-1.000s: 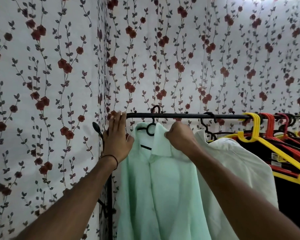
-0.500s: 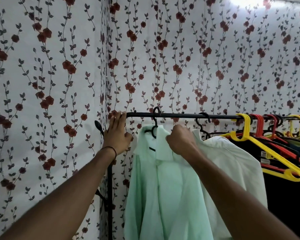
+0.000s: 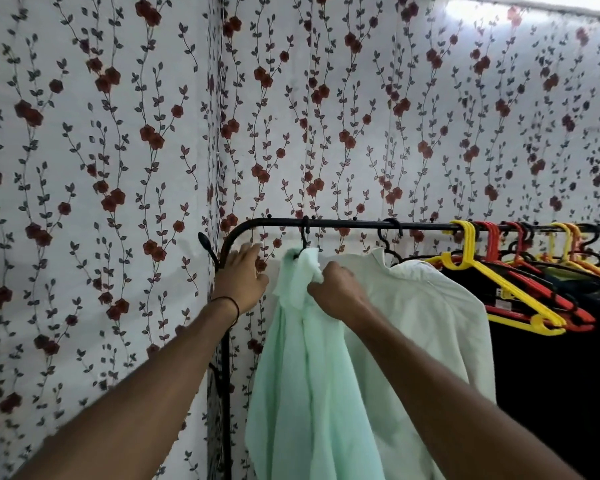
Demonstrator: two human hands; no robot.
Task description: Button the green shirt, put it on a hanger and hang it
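Vs 0.5 s ago: the green shirt has swung from front-on to nearly side-on, and its collar, flat before, is now bunched up. The left hand has dropped from beside the rail to the rack's curved corner, fingers now pointing right instead of up. The right hand stays curled at the collar.

Shirt hangs on a black hanger, hook over the rail near its left end. Right hand pinches a wad of collar cloth just under the hook. Left hand is spread, fingers straight and holding nothing; it prob. touches the bend, but view's too poor to be sure. Thin black band on that wrist.

Materials etc.: shirt is thin, soft mint cloth, falling in long vertical folds. The rail is a slim, round black metal tube, bending down into an upright post. Next along, a paler shirt w/ smooth, broad shoulder. Further right, glossy plastic hangers, yellow and red, over dark clothes. Wallpaper: white w/ vines and dark red flowers.
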